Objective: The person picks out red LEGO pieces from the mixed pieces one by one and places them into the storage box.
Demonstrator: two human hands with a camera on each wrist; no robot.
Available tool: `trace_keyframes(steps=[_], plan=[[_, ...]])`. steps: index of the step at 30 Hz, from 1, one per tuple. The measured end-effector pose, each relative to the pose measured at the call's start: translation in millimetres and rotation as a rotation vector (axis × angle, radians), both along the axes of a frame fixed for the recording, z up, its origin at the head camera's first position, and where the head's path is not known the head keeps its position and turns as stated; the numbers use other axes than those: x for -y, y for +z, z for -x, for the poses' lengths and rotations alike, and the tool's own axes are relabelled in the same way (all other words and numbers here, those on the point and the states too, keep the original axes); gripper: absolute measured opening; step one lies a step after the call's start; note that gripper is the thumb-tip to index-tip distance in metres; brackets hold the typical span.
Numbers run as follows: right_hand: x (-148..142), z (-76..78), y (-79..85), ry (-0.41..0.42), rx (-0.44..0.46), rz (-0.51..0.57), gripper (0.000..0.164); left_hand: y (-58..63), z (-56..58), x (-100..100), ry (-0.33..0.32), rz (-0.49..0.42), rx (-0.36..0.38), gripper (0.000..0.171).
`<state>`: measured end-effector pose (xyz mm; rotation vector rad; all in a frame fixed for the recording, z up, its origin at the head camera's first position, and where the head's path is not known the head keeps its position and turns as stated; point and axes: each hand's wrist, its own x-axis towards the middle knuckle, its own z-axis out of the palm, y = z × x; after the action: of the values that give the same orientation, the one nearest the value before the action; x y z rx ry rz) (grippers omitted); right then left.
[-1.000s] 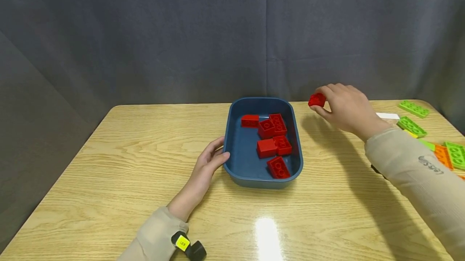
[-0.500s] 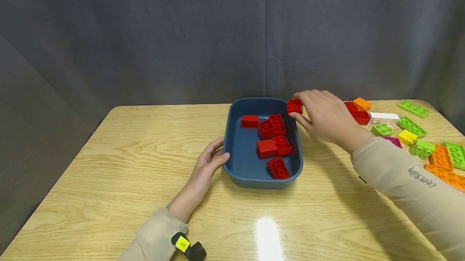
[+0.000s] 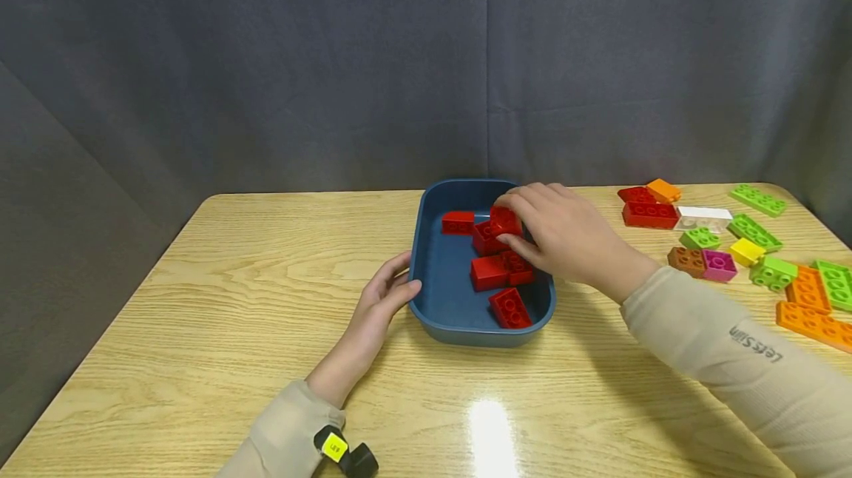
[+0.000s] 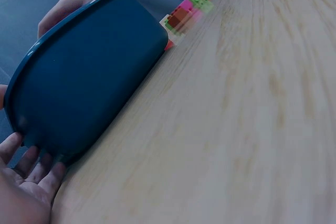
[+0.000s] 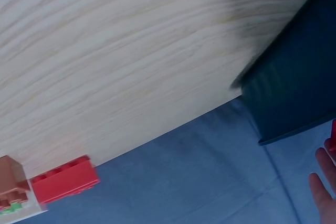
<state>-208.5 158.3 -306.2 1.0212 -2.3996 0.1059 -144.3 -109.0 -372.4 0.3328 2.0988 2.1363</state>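
Observation:
In the head view my right hand (image 3: 566,237) pinches a red toy brick (image 3: 506,221) between thumb and fingers, over the right side of a blue plastic bin (image 3: 549,308). Several more red bricks lie in the bin, among them one by the far left wall (image 3: 458,223) and one near the front (image 3: 510,308). The right hand partly covers some of them. My left hand (image 3: 373,308) holds the bin's left side, thumb at the rim and fingers against the outer wall. The left wrist view shows those fingers (image 4: 39,169) touching the blue wall.
Loose bricks lie at the table's right: red (image 3: 650,215), clear (image 3: 704,218), brown (image 3: 686,261), magenta (image 3: 719,266), yellow (image 3: 747,251), plus several green and orange ones. A grey curtain (image 3: 333,78) hangs behind the wooden table (image 3: 233,278).
My right hand has carried the red brick leftward from beyond the bin's right rim to over its inside, uncovering the bricks at right. The left hand and bin have stayed in place.

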Motion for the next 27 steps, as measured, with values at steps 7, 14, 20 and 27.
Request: trace_keyframes(steps=[7, 14, 20, 27], plan=[[7, -4.0, -3.8, 0.082, 0.008, -0.005, 0.043, 0.5, -0.8, 0, 0.000, 0.000, -0.006, 0.051], [10, -6.6, -5.6, 0.122, 0.045, -0.025, 0.042, -1.0, 0.2, 1, -0.002, 0.007, -0.006, 0.051], [12, -8.6, -5.8, 0.132, 0.095, -0.079, 0.039, -0.3, -0.6, 1, -0.007, 0.003, -0.004, 0.051], [14, -11.6, -5.4, 0.121, 0.146, -0.131, 0.041, 0.3, -0.6, 0, 0.000, 0.001, 0.001, 0.050]])
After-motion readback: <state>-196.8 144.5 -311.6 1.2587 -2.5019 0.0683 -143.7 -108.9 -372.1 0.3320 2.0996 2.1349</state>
